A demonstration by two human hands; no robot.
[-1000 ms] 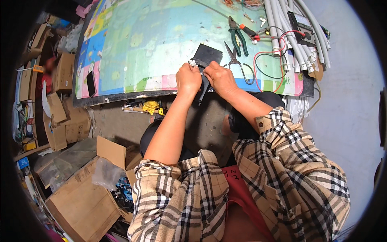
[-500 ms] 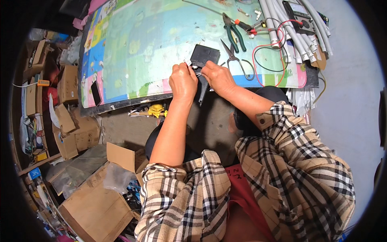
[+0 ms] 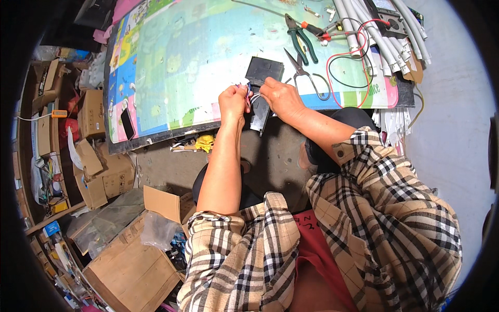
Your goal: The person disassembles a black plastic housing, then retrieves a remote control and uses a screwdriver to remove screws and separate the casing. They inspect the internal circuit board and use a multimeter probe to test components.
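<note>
My left hand [image 3: 234,104] is closed in a pinch on a small part with blue on it [image 3: 248,87]. My right hand [image 3: 283,101] pinches thin pale wires [image 3: 256,97] just beside it, its fingertips close to the left's. Under and between them, near the table's front edge, lies a black case [image 3: 263,70] with a narrower black piece [image 3: 258,120] extending over the edge. Scissors [image 3: 300,73] lie open to the right of the case, with green-handled pliers [image 3: 296,39] behind them.
A multimeter [image 3: 392,26] with red and black leads sits among pale tubes [image 3: 351,41] at the table's back right. A phone [image 3: 126,125] lies at the left edge. Cardboard boxes [image 3: 93,117] crowd the left side; yellow items [image 3: 204,142] are under the table.
My left hand has turned slightly, showing the blue on the small part in its fingers. My right hand still pinches the wires. The whole view has shifted a little.
</note>
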